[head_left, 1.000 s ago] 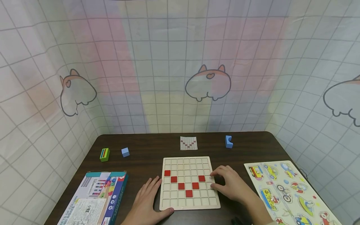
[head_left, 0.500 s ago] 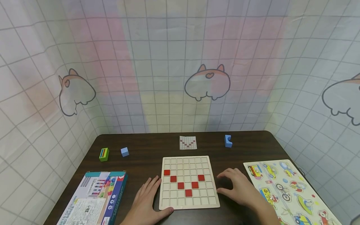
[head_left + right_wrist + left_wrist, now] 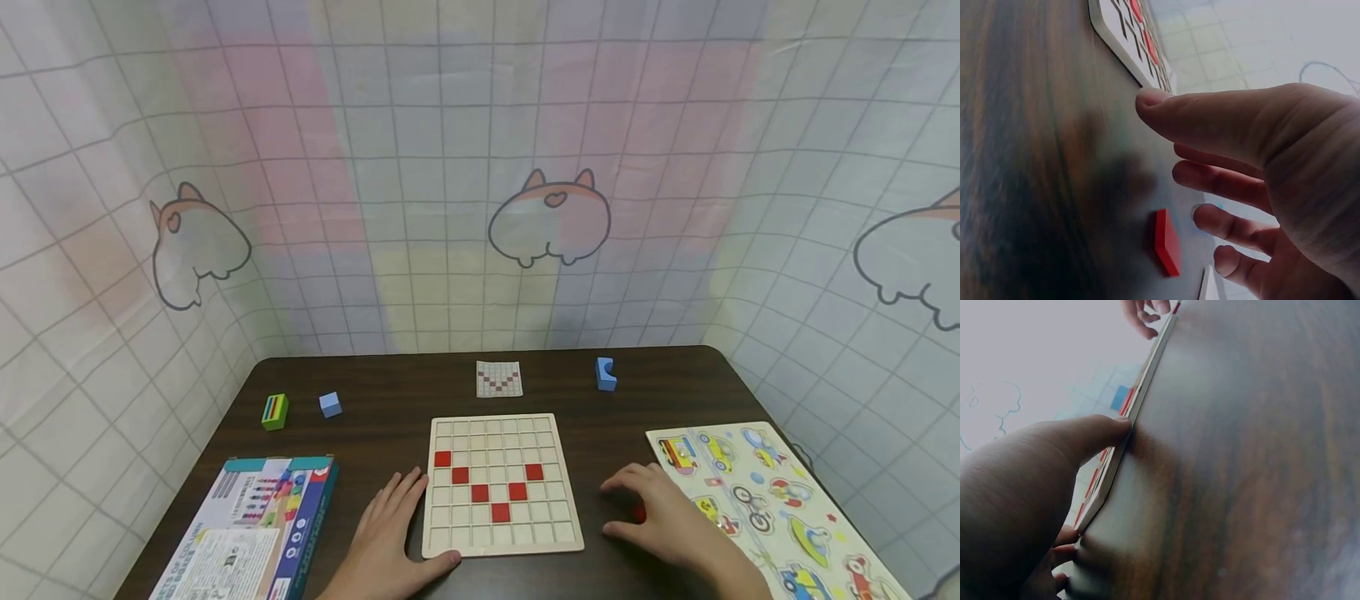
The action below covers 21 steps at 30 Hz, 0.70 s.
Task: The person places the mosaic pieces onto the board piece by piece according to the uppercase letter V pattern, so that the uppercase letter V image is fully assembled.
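A cream grid board (image 3: 517, 551) lies flat on the dark table, with several red square tiles (image 3: 500, 512) set in its cells in a V-like line. My left hand (image 3: 386, 537) rests at the board's left side, fingers extended along the edge; in the left wrist view its thumb (image 3: 1100, 432) touches the near edge. To the right of the board, my right hand (image 3: 667, 517) hovers low over the table with fingers apart and relaxed. One loose red tile (image 3: 1167, 244) stays on the table below its fingertips, partly hidden by the hand in the head view.
A small card with a V pattern (image 3: 498, 380) lies behind the board. Blue blocks (image 3: 606, 375) and a green block with coloured stripes (image 3: 275, 412) stand farther back. A boxed toy set (image 3: 255, 525) is at left, a picture puzzle board (image 3: 772, 492) at right.
My right hand has moved off the board's right edge, rightward and slightly nearer, to over the loose red tile. The left hand keeps its place.
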Motion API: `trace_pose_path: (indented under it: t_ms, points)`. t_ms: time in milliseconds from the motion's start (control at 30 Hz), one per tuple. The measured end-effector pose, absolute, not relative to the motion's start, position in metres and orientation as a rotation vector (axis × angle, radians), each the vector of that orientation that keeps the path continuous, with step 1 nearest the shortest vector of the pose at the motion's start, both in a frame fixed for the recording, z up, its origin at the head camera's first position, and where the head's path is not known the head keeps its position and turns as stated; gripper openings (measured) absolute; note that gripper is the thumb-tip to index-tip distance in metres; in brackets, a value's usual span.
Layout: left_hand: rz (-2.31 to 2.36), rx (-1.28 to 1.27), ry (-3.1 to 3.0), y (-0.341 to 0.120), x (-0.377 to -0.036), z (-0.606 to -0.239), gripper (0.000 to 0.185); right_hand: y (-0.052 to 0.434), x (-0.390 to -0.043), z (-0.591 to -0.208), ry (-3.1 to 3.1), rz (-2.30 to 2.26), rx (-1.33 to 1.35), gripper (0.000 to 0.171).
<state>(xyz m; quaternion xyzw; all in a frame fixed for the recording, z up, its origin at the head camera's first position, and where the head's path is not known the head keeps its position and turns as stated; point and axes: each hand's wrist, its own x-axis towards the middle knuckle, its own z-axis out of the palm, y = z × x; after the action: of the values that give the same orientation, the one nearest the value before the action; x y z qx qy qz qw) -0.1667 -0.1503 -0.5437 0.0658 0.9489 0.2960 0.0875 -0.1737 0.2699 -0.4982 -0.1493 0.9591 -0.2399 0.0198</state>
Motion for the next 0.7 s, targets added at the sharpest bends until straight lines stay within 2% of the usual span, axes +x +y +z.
trace_pose_path:
  t_ms: [333,700]
  points:
    - [0.878,0.206,2.843,-0.151,-0.166,-0.544,0.129,0.283,-0.163,-0.500,2.946,-0.751,-0.458,0.037]
    - [0.870,0.208,2.848,-0.151,-0.166,-0.545,0.126,0.298,-0.157,-0.501,2.995,-0.755,-0.476,0.036]
